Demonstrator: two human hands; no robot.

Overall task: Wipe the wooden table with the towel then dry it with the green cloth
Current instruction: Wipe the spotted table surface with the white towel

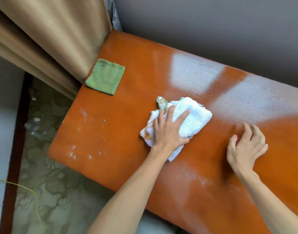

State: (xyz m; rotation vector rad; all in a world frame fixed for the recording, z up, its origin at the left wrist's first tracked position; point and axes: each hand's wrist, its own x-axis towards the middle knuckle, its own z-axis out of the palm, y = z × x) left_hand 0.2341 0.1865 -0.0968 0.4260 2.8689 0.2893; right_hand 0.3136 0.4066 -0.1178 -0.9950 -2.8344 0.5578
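Towel (187,115) part hidden under left hand (168,132), table (128,132) cut off right

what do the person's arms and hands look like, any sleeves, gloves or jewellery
Both forearms are bare as far as the frame shows, with no sleeves in view. The left hand and right hand wear no gloves, and no rings, watch or bracelets are visible on the fingers or wrists.

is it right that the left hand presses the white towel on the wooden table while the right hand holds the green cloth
Not quite. In the head view the right hand rests bare on the wooden table; the green cloth lies untouched by the curtain. The left hand does press the white towel.
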